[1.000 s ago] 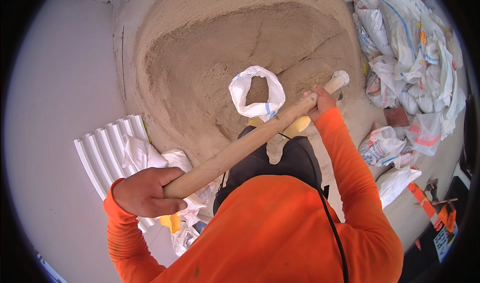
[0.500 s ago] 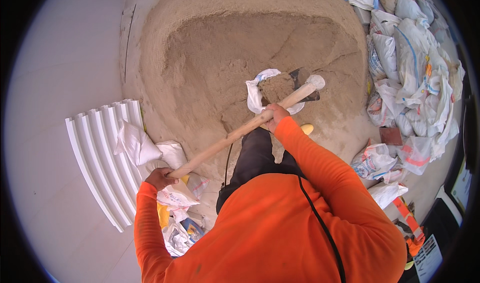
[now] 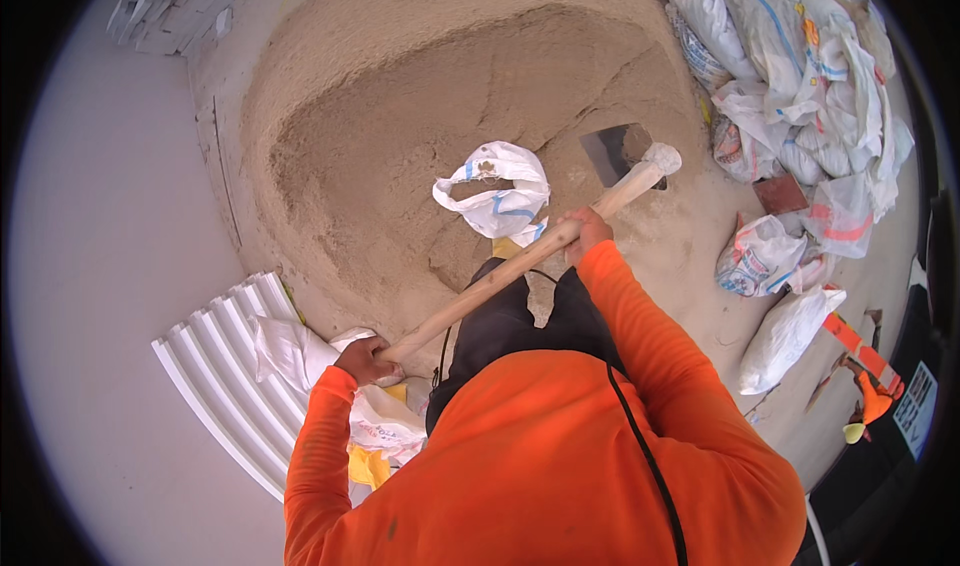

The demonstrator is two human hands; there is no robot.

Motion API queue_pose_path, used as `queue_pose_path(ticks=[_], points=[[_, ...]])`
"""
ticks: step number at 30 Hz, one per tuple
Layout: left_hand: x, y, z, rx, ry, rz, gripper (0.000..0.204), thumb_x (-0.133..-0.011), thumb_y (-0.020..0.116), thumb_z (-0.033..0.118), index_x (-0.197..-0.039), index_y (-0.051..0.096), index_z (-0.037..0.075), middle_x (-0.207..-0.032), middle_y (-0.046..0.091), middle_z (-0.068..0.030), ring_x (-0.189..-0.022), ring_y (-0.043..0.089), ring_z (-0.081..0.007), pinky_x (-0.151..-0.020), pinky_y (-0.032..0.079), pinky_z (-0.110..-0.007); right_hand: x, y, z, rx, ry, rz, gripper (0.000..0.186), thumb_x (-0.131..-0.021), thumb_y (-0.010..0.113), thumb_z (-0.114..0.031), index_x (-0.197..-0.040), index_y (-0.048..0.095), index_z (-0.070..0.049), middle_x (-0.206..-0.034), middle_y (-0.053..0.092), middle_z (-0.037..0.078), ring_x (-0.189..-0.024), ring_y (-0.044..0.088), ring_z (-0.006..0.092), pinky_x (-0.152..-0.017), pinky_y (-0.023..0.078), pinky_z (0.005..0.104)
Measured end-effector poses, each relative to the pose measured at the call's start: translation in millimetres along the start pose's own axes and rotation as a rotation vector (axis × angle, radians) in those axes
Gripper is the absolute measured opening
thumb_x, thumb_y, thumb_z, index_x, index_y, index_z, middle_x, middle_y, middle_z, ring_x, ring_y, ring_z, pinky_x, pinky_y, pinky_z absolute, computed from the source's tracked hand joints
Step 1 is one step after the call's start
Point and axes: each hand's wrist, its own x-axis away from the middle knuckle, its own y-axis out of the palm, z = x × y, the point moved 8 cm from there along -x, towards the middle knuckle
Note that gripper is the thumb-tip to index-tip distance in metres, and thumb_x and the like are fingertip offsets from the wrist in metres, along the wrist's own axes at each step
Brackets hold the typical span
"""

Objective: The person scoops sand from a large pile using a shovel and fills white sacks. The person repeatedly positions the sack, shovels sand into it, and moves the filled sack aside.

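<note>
A hoe (image 3: pixel 490 282) with a thick wooden handle slants across in front of my body. My left hand (image 3: pixel 367 362) is closed round the handle's near-left end. Farther up, my right hand (image 3: pixel 588 234) grips it below the head. The dark metal blade (image 3: pixel 602 156) is over the sand at the far right, with a clump of sand on it. Left of the blade an open white sack (image 3: pixel 510 209) with blue stripes stands near my feet, and sand shows inside its mouth. Behind it rises a hollowed-out heap of sand (image 3: pixel 400 96).
Filled and crumpled sacks (image 3: pixel 800 76) are piled along the right. A full white sack (image 3: pixel 790 341) lies nearer, by an orange tool-like object (image 3: pixel 872 396). White corrugated panels (image 3: pixel 225 366) and more sacks (image 3: pixel 290 354) lie at my left. Stacked pale slabs (image 3: pixel 180 6) stand far left.
The hoe's blade has come away from the sack's mouth and moved to the right, with both hands still on the handle. The sack now shows fully, its mouth partly folded in.
</note>
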Motion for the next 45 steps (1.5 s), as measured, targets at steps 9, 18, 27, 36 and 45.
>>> queue_pose_path(ticks=[9,18,27,36,45], points=[[-178.2,96.4,359.6,-0.579,0.459,-0.127,0.033,-0.079,0.068,0.026,-0.102,0.064,0.003,-0.088,0.069,-0.0217,-0.084,0.068,-0.0396,-0.077,0.053,-0.047,-107.3,-175.1,-143.1,-0.001,-0.133,0.564,0.014,-0.081,0.064,-0.009,-0.088,0.058,0.002,-0.078,0.059,0.014,-0.065,0.064,0.0268,-0.056,0.054,0.0393],[-217.0,158.5,564.3,-0.801,0.537,-0.074,0.041,-0.084,0.067,0.032,-0.105,0.057,-0.002,-0.087,0.069,-0.0246,-0.083,0.068,-0.0418,-0.076,0.054,-0.05,-103.0,-176.3,-233.5,-0.204,-0.363,0.441,0.039,-0.084,0.061,-0.01,-0.112,0.043,0.009,-0.077,0.061,0.018,-0.059,0.065,0.0285,-0.05,0.054,0.0407],[-194.8,108.9,460.8,-0.705,0.154,0.207,0.045,-0.086,0.069,0.035,-0.102,0.054,-0.004,-0.085,0.067,-0.0267,-0.083,0.067,-0.0448,-0.074,0.054,-0.05,-171.1,-14.4,-107.4,0.134,0.092,-0.034,0.021,-0.09,0.064,-0.014,-0.101,0.057,0.002,-0.085,0.063,0.015,-0.065,0.065,0.026,-0.057,0.056,0.0432],[-135.8,62.9,567.3,-0.762,0.226,-0.015,0.043,-0.089,0.067,0.032,-0.095,0.059,-0.009,-0.08,0.065,-0.026,-0.077,0.066,-0.0432,-0.071,0.051,-0.048,-159.6,6.0,-110.7,-0.369,0.237,-0.164,0.037,-0.091,0.061,-0.015,-0.119,0.045,0.004,-0.086,0.056,0.018,-0.082,0.064,0.0287,-0.065,0.057,0.0441],[-28.6,60.0,565.5,-0.703,0.224,-0.293,0.04,-0.093,0.064,0.034,-0.099,0.05,-0.003,-0.074,0.062,-0.0244,-0.071,0.064,-0.0412,-0.065,0.05,-0.047,-185.6,-164.1,-153.9,-0.21,0.205,0.116,0.021,-0.092,0.055,-0.017,-0.108,0.05,-0.005,-0.082,0.057,0.013,-0.067,0.059,0.0295,-0.063,0.055,0.0462]])
